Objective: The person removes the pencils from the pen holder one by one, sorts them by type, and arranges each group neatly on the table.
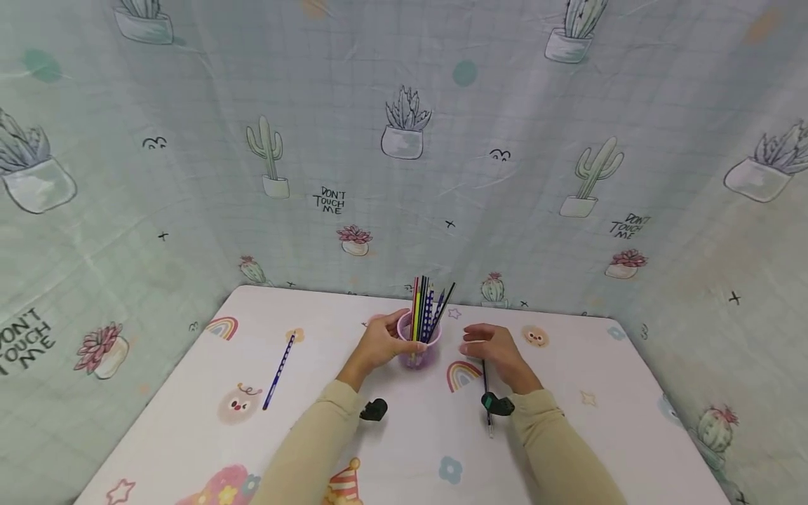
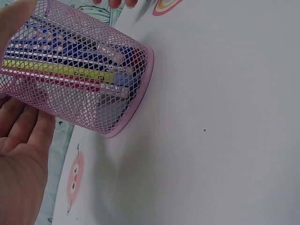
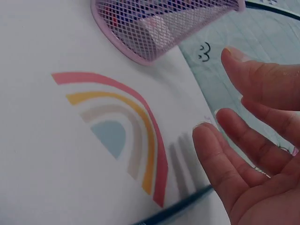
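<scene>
A pink-purple mesh pencil cup (image 1: 431,356) stands on the table, with several pencils (image 1: 424,312) inside, among them yellow, red, black and blue dotted ones. My left hand (image 1: 377,348) grips it, thumb on the near side and fingers round the far side; the left wrist view shows the cup's mesh (image 2: 101,70) between thumb and fingers. To the right of the cup, my right hand (image 1: 499,351) hovers with nothing in it, fingers and thumb apart. Beneath that hand lies a dark pencil (image 1: 485,379), part of it hidden by the hand and wrist camera.
A blue pencil with light dots (image 1: 279,372) lies on the left part of the table. The white tabletop (image 1: 404,449) bears printed drawings, including a rainbow (image 3: 152,136). A patterned curtain (image 1: 353,91) hangs behind and at both sides.
</scene>
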The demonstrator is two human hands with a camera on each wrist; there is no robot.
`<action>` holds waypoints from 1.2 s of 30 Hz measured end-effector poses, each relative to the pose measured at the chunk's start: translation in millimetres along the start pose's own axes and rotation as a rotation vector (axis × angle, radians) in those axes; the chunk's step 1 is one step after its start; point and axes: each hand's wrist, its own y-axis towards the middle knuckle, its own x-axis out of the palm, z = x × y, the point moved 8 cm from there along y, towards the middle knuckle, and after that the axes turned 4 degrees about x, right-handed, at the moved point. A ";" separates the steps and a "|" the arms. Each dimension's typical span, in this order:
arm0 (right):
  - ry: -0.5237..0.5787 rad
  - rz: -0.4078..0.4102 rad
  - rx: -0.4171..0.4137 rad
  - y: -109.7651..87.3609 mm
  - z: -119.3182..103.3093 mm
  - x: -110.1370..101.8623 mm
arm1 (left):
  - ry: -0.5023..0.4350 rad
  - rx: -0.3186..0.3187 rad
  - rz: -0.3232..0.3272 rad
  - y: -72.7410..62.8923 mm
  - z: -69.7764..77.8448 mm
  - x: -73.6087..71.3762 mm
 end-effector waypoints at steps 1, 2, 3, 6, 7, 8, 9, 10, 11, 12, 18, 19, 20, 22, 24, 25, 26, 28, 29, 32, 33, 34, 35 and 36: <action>0.003 -0.008 -0.011 0.3 -1.2 2.5 | 0.003 0.001 -0.004 0.3 -0.1 1.0; -0.002 -0.011 -0.019 0.7 -2.1 4.8 | 0.006 0.004 -0.006 0.8 0.0 1.7; 0.012 -0.015 -0.019 1.7 -2.1 6.8 | 0.010 0.012 -0.009 1.3 0.6 2.4; 0.031 -0.028 -0.038 3.6 -5.0 13.5 | 0.022 0.027 0.003 2.5 1.6 2.7; 0.036 -0.036 -0.037 4.0 -5.4 16.2 | 0.025 0.029 0.006 2.5 1.6 2.8; 0.033 -0.044 -0.040 4.0 -5.9 18.9 | 0.024 0.027 0.008 2.3 1.4 3.0; 0.039 -0.054 -0.042 3.7 -6.0 21.6 | 0.026 0.023 0.007 2.0 0.9 3.4; 0.038 -0.061 -0.042 3.2 -5.8 24.2 | 0.023 0.016 0.005 1.4 0.3 4.0; 0.046 -0.069 -0.041 2.5 -5.7 26.9 | 0.020 0.005 0.002 0.7 -0.5 4.7; 0.056 -0.084 -0.048 1.6 -5.9 29.8 | 0.017 -0.005 -0.001 -0.1 -1.1 5.3; 0.117 -0.162 -0.150 -0.6 -11.8 45.3 | -0.002 -0.013 -0.005 -3.2 2.1 6.0; 0.123 -0.171 -0.174 -0.2 -13.2 47.8 | -0.004 -0.008 -0.005 -3.0 3.1 5.5; 0.134 -0.177 -0.190 0.4 -14.6 50.6 | -0.001 -0.009 -0.002 -3.0 3.4 4.4; 0.145 -0.169 -0.205 1.5 -17.3 56.7 | 0.009 -0.004 0.003 -3.1 3.9 2.2; 0.149 -0.156 -0.208 1.8 -19.7 62.0 | 0.028 0.002 0.005 -3.3 4.8 0.6; 0.152 -0.144 -0.203 1.9 -20.5 64.5 | 0.031 0.006 0.004 -3.2 5.3 0.2; 0.156 -0.127 -0.194 1.7 -20.9 66.7 | 0.036 0.004 0.004 -3.5 5.5 0.0; 0.168 -0.105 -0.201 1.4 -21.6 70.5 | 0.039 0.004 0.003 -3.9 6.1 0.3; 0.177 -0.097 -0.208 1.0 -22.1 72.8 | 0.036 0.004 0.003 -3.9 6.2 0.5; 0.161 -0.068 -0.239 2.7 -21.5 81.3 | 0.036 0.005 0.004 -4.8 6.4 0.7; 0.146 -0.058 -0.249 3.4 -21.9 84.1 | 0.043 0.006 0.006 -5.1 6.4 0.4; 0.126 -0.044 -0.258 3.9 -22.2 86.4 | 0.045 0.006 0.008 -5.5 6.8 0.0; 0.112 -0.031 -0.261 4.5 -22.4 88.4 | 0.047 0.003 0.009 -5.7 6.7 -0.4; 0.092 -0.016 -0.261 5.1 -22.4 89.7 | 0.052 0.004 0.010 -6.0 6.6 -0.9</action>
